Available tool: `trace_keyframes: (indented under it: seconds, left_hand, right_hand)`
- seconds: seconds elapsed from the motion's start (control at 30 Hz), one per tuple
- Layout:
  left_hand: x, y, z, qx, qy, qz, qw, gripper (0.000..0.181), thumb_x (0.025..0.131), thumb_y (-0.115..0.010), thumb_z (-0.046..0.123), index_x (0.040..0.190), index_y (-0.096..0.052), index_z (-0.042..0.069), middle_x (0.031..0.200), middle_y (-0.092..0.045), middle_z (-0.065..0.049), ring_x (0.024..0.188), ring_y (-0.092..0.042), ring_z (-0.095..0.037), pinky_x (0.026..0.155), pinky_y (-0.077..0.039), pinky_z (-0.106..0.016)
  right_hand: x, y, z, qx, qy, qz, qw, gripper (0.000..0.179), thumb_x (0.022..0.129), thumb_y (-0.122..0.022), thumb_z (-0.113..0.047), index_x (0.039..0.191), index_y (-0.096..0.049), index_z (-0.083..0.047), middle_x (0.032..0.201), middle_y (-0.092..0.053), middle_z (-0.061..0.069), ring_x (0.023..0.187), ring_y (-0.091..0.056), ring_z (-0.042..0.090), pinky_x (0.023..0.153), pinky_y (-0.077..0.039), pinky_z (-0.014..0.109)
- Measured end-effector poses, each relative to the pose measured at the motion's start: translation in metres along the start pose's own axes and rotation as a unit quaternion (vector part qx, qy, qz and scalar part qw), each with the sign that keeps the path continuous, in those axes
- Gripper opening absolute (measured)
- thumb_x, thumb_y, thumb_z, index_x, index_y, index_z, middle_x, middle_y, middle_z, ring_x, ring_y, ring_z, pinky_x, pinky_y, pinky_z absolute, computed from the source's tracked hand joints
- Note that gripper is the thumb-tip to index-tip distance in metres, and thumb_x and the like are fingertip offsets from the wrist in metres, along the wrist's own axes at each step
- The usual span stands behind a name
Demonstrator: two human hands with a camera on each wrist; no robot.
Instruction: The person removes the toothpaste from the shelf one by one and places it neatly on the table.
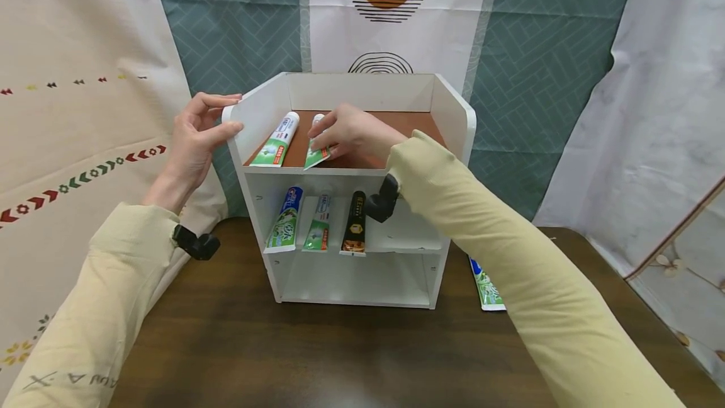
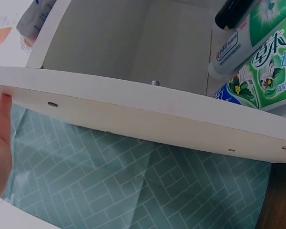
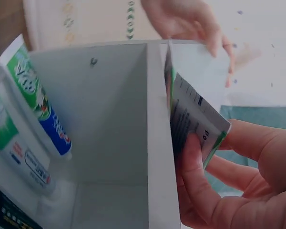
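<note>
My right hand (image 1: 354, 134) pinches a green and white toothpaste tube (image 1: 316, 157) on the brown top tier of a white shelf unit (image 1: 351, 279). In the right wrist view the tube (image 3: 195, 114) is held between thumb and fingers, its flat end toward the shelf's front edge. Left of it on that tier lies another green and white toothpaste tube (image 1: 276, 143). My left hand (image 1: 192, 134) holds the upper edge of the left side panel (image 1: 257, 115), thumb and fingers on either side.
On the middle tier lie a blue and green toothpaste tube (image 1: 286, 222), a green and white one (image 1: 319, 225) and a black one (image 1: 355, 222). Another tube (image 1: 487, 288) lies on the wooden table (image 1: 317, 357) at right, partly behind my sleeve. Patterned cloths (image 1: 238, 30) hang behind.
</note>
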State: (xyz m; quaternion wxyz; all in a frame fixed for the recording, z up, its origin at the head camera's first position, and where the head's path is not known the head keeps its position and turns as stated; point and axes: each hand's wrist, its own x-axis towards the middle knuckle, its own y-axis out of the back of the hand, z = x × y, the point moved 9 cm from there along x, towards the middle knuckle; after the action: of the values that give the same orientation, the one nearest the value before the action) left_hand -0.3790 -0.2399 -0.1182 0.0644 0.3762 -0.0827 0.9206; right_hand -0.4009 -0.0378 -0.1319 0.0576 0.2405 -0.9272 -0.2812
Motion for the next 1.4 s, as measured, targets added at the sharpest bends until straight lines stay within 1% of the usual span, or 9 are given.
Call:
trace_keyframes:
  seconds: [0.17, 0.3, 0.5, 0.6, 0.77, 0.87, 0.97, 1.13, 1.4]
  left_hand:
    - [0.000, -0.001, 0.000, 0.000, 0.001, -0.001, 1.0000, 0.029, 0.077, -0.061, -0.012, 0.104, -0.059, -0.002, 0.124, -0.047, -0.019, 0.113, -0.043, -0.029, 0.076, -0.047, -0.028]
    - [0.001, -0.003, 0.000, 0.005, 0.003, -0.003, 1.0000, 0.029, 0.078, -0.061, -0.011, 0.105, -0.060, -0.001, 0.124, -0.047, -0.018, 0.113, -0.043, -0.029, 0.076, -0.047, -0.028]
    - [0.001, -0.003, 0.000, 0.004, 0.003, -0.003, 1.0000, 0.029, 0.078, -0.061, -0.012, 0.105, -0.059, -0.001, 0.124, -0.047, -0.018, 0.113, -0.043, -0.029, 0.077, -0.047, -0.028]
    - [0.001, -0.003, -0.001, 0.004, 0.003, -0.003, 1.0000, 0.029, 0.078, -0.061, -0.012, 0.104, -0.059, -0.001, 0.124, -0.047, -0.018, 0.113, -0.043, -0.029, 0.076, -0.047, -0.028]
    - [0.001, -0.004, -0.001, 0.006, 0.003, -0.004, 1.0000, 0.029, 0.078, -0.061, -0.011, 0.105, -0.059, -0.001, 0.124, -0.047, -0.018, 0.112, -0.043, -0.029, 0.077, -0.047, -0.028]
    - [0.001, -0.004, -0.001, 0.011, 0.003, -0.004, 0.9999, 0.029, 0.078, -0.062, -0.010, 0.105, -0.059, -0.001, 0.125, -0.047, -0.017, 0.113, -0.043, -0.029, 0.077, -0.047, -0.028]
    - [0.001, -0.004, -0.001, 0.011, 0.003, -0.003, 0.9999, 0.029, 0.078, -0.061, -0.010, 0.106, -0.059, -0.001, 0.124, -0.047, -0.017, 0.113, -0.042, -0.029, 0.078, -0.046, -0.028]
    - [0.000, -0.003, 0.000, 0.006, -0.001, -0.003, 1.0000, 0.029, 0.078, -0.061, -0.011, 0.106, -0.058, -0.001, 0.124, -0.047, -0.018, 0.112, -0.043, -0.029, 0.077, -0.047, -0.028]
    - [-0.001, -0.002, 0.001, 0.001, 0.002, -0.001, 1.0000, 0.029, 0.078, -0.060, -0.012, 0.105, -0.058, -0.002, 0.124, -0.046, -0.018, 0.113, -0.042, -0.028, 0.077, -0.046, -0.028]
  right_hand:
    - [-0.003, 0.007, 0.010, 0.070, 0.004, -0.022, 0.9973, 0.033, 0.085, -0.063, -0.007, 0.117, -0.060, -0.003, 0.105, -0.059, 0.008, 0.067, -0.051, 0.014, 0.061, -0.046, 0.020]
    - [-0.006, 0.012, 0.022, 0.156, -0.009, -0.027, 0.9874, 0.036, 0.083, -0.064, -0.004, 0.119, -0.059, -0.004, 0.112, -0.057, 0.006, 0.077, -0.054, 0.016, 0.063, -0.046, 0.021]
    - [-0.011, 0.012, 0.031, 0.288, -0.022, -0.040, 0.9564, 0.041, 0.082, -0.061, 0.005, 0.122, -0.055, -0.002, 0.121, -0.048, 0.010, 0.089, -0.053, 0.020, 0.073, -0.048, 0.026]
    - [-0.014, 0.014, 0.031, 0.327, -0.023, -0.045, 0.9437, 0.043, 0.082, -0.058, 0.010, 0.124, -0.054, -0.001, 0.125, -0.044, 0.011, 0.093, -0.052, 0.021, 0.077, -0.047, 0.028]
    - [-0.025, 0.025, 0.027, 0.321, -0.011, -0.048, 0.9458, 0.045, 0.084, -0.055, 0.011, 0.127, -0.051, -0.002, 0.128, -0.040, 0.009, 0.101, -0.049, 0.022, 0.082, -0.045, 0.029]
    - [-0.033, 0.034, 0.023, 0.302, -0.002, -0.052, 0.9519, 0.047, 0.084, -0.054, 0.011, 0.129, -0.048, -0.003, 0.129, -0.039, 0.010, 0.102, -0.048, 0.023, 0.088, -0.041, 0.031]
    - [-0.040, 0.044, 0.020, 0.308, -0.002, -0.050, 0.9499, 0.048, 0.084, -0.053, 0.012, 0.130, -0.047, -0.002, 0.129, -0.038, 0.012, 0.102, -0.047, 0.025, 0.089, -0.039, 0.032]
    - [-0.051, 0.060, 0.017, 0.331, -0.013, -0.039, 0.9428, 0.048, 0.084, -0.052, 0.014, 0.130, -0.047, 0.000, 0.129, -0.037, 0.013, 0.098, -0.050, 0.026, 0.080, -0.046, 0.029]
    - [-0.068, 0.085, 0.017, 0.339, -0.007, -0.032, 0.9404, 0.050, 0.084, -0.052, 0.013, 0.132, -0.044, -0.001, 0.127, -0.038, 0.013, 0.094, -0.052, 0.025, 0.070, -0.049, 0.025]
